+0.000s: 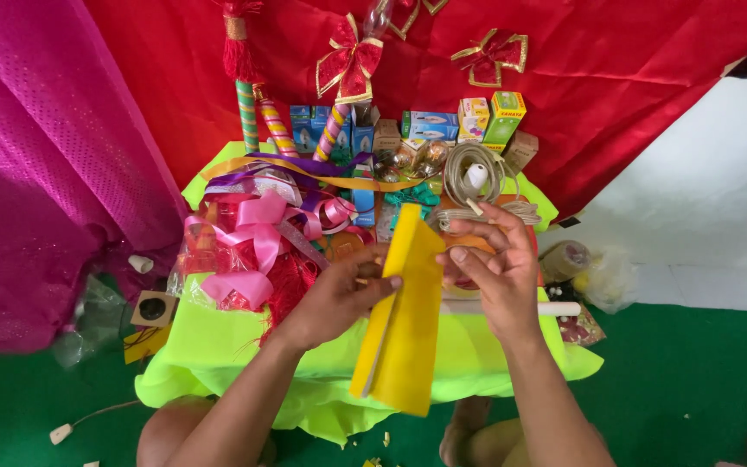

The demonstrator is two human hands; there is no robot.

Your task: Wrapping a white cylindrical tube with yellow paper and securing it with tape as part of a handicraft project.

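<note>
Yellow folded sheet (404, 324) upright, left hand (339, 294) pinching edge, right hand (494, 268) fingers curled

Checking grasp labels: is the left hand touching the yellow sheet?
Touching. The head view shows the left hand with fingertips pressed on the folded yellow sheet along its left edge.

A folded paper sheet (404, 320) stands on edge over the near middle of the cloth-covered table (218, 346), pinched between the left hand (339, 294) on its left and the right hand (494, 268) on its right. Left of the hands lies a wrapped gift basket with a ribbon bow (248, 251); behind the right hand sits a coil of cord (475, 177), and a rod (512, 308) lies under that hand. Farther back, small boxes (430, 125) line the table's far edge — striped sticks (261, 121) lean at their left, against the hanging drape (183, 78).
</note>
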